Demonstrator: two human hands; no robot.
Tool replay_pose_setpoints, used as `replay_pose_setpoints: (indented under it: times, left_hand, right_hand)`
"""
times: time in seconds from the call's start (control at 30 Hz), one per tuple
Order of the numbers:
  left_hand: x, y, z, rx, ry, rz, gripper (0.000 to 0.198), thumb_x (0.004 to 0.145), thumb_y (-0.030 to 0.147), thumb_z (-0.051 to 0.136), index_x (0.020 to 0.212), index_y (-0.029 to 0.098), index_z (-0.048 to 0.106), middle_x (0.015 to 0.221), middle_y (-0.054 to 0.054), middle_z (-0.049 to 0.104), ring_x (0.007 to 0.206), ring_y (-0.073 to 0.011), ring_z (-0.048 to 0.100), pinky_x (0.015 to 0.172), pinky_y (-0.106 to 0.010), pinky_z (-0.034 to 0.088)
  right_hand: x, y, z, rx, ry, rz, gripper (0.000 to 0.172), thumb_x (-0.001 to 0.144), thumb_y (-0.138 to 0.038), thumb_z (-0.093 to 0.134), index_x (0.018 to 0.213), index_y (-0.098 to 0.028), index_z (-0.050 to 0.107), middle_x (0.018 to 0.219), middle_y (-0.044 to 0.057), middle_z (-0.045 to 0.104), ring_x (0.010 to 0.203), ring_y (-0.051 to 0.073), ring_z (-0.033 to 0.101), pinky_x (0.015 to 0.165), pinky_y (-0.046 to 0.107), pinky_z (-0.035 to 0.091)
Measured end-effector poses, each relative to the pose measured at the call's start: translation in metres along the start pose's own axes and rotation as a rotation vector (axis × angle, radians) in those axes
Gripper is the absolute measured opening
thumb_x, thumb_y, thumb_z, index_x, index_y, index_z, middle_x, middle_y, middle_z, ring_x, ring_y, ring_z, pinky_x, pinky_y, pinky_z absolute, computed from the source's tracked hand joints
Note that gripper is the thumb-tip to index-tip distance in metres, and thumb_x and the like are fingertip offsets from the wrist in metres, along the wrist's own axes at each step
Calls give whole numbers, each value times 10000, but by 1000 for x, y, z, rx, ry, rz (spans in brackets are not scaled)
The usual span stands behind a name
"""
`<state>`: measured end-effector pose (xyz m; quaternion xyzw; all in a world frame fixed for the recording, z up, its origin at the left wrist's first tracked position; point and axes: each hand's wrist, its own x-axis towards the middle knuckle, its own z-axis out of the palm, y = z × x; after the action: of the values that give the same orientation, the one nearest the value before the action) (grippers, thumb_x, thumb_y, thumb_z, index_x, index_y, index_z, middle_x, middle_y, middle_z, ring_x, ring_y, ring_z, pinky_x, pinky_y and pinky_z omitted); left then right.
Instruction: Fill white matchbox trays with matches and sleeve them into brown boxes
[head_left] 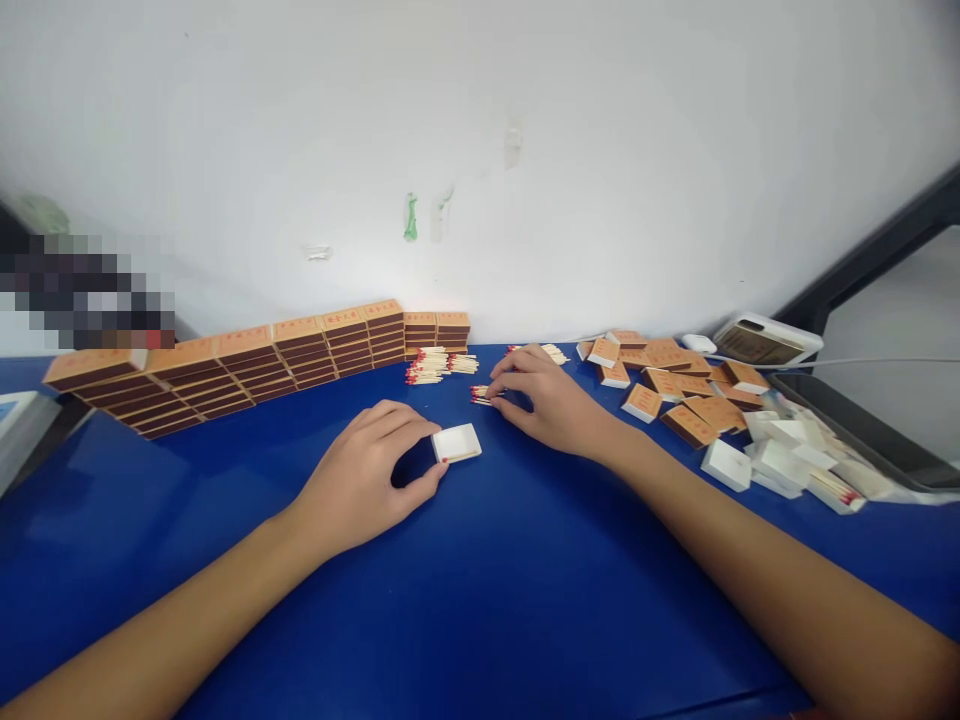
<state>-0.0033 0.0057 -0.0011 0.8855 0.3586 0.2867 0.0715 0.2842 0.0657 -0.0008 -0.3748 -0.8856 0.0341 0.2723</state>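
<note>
My left hand (371, 475) grips the left end of a small white matchbox tray (459, 440) between thumb and fingers. A single red-tipped match lies along the tray's near side. Farther back, my right hand (551, 405) has thumb and fingertips pinched at a small bunch of red-headed matches (480, 395) on the blue table. Just behind and left of that bunch is a larger heap of loose matches (427, 366). More matches (555, 353) show behind my right hand, which partly hides them.
Stacked matchboxes (240, 350) form a long row along the wall at the left. Several loose orange matchbox sleeves (690, 385) are spread at the right. Near them are white trays (780, 455), a phone (870, 430), a white device (765, 340) and a cable. The blue table (487, 600) meets the wall.
</note>
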Motion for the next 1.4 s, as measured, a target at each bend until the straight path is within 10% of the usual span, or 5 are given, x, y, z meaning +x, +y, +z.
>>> replay_pose_setpoints:
  times: [1.4]
  left_hand:
    - [1,-2,0,6,-1,0,264,978,318,698,1222,220,720,1157,-80,766,1148,-284,665,995,-473,552]
  right_hand:
    - [-1,-4,3,-86,-60,47,62,1027,-232,613,999,-190,649,1094,137,651,1063,299,546,974,479,494]
